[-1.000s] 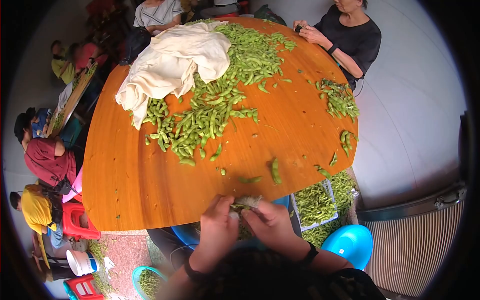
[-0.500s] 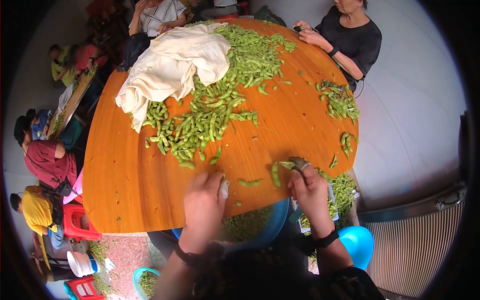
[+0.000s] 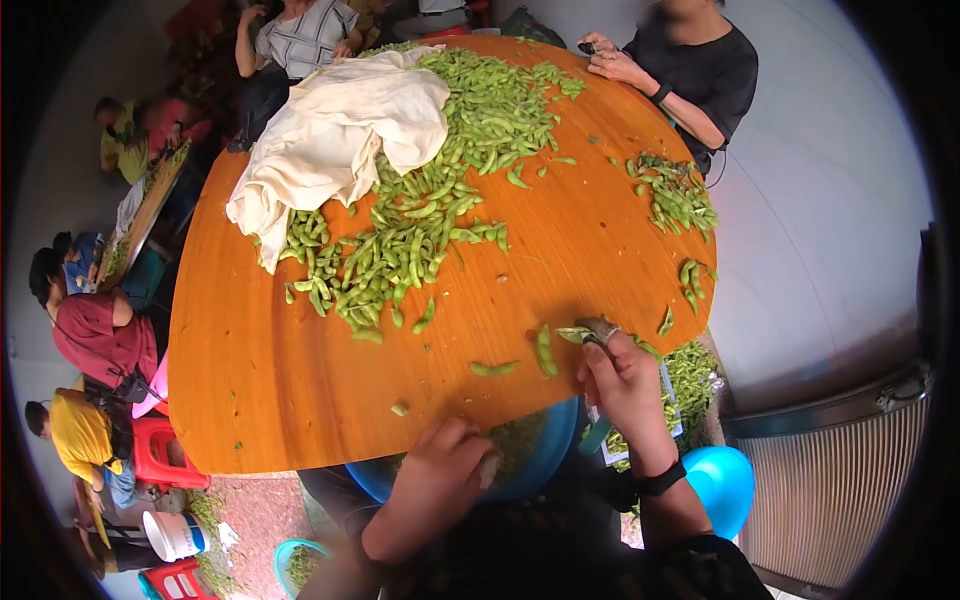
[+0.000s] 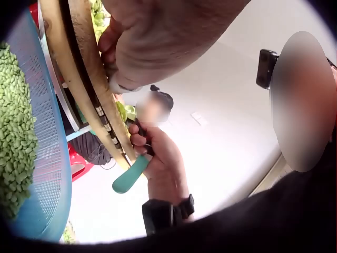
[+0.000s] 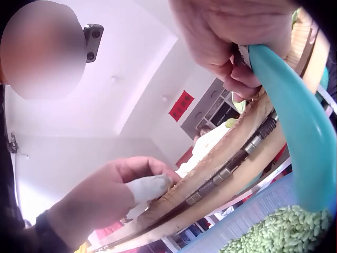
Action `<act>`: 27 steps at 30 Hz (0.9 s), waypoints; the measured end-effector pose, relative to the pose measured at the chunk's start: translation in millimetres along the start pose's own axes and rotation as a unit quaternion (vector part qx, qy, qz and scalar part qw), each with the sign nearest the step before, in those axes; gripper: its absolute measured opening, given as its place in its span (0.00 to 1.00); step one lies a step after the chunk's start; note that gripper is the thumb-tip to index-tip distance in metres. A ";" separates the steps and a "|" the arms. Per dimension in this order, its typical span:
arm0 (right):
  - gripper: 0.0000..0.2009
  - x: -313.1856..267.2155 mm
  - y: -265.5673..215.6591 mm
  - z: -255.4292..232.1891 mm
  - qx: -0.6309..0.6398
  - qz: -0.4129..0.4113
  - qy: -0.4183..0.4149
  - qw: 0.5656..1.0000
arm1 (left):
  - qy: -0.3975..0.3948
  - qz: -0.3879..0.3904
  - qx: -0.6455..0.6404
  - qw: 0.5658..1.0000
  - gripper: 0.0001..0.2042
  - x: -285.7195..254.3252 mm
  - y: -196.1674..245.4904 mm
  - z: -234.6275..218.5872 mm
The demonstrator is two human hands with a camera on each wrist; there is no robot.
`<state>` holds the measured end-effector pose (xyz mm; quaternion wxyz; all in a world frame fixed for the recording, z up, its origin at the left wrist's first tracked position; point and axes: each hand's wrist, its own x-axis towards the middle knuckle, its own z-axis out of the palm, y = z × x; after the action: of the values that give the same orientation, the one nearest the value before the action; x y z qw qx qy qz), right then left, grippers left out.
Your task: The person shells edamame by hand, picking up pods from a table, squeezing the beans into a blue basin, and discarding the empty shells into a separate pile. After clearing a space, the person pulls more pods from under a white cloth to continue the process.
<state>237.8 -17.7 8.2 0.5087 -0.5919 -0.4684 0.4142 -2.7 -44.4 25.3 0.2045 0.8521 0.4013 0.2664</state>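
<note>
My left hand (image 3: pixel 440 475) hovers at the near table edge, fingers loosely bent, with nothing visible in them. White wrapping covers its thumb (image 5: pixel 150 188). A split edamame pod (image 3: pixel 573 334) juts from my right hand (image 3: pixel 622 385), which is raised over the table's right front edge. That same hand grips a tool by its teal handle (image 4: pixel 131 174); the tool's working end is hidden by the fingers. A greyish cover sits on the index finger (image 3: pixel 602 326). Two whole pods (image 3: pixel 494 369) lie on the wood nearby, along with a small pale piece (image 3: pixel 400 408).
Heaped edamame pods (image 3: pixel 400 245) and a cream cloth (image 3: pixel 340 125) cover the far part of the table (image 3: pixel 270 390). Below its front edge is a blue basket (image 4: pixel 52 158) of shelled beans. A blue basin (image 3: pixel 720 490) stands right. People sit around the table and at the left.
My hands were together on a pod, then parted. The right went right with the pod and tool and now stays there; the left went over the tabletop, then back toward the front edge.
</note>
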 end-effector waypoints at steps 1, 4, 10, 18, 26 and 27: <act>0.09 -1.0 -2.1 -2.3 -0.005 0.005 0.001 1.000 | 0.000 0.001 0.001 1.000 0.08 2.1 -0.1 -5.2; 0.11 1.5 0.6 -6.7 -0.085 -0.024 0.020 0.996 | 0.103 -0.080 0.060 0.990 0.08 27.7 -11.6 -21.1; 0.14 -0.2 -10.9 -1.8 -0.208 -0.163 0.064 0.962 | 0.076 -0.165 0.224 0.957 0.06 83.4 -65.9 -20.8; 0.14 -8.5 -28.8 36.7 -0.114 -0.227 -0.049 0.966 | 0.082 -0.122 0.026 0.989 0.09 64.0 -27.7 -21.7; 0.13 -15.0 -14.2 64.5 -0.058 -0.186 -0.133 0.972 | 0.175 -0.194 -0.422 0.868 0.08 39.7 -30.3 6.3; 0.13 -16.7 -19.1 60.4 -0.043 -0.173 -0.134 0.975 | 0.175 -0.193 -0.423 0.868 0.08 38.5 -28.7 6.2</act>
<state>173.2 -20.2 18.8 0.4794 -0.4627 -0.6448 0.3746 5.2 2.3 15.5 0.5195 0.5288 0.4360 0.5104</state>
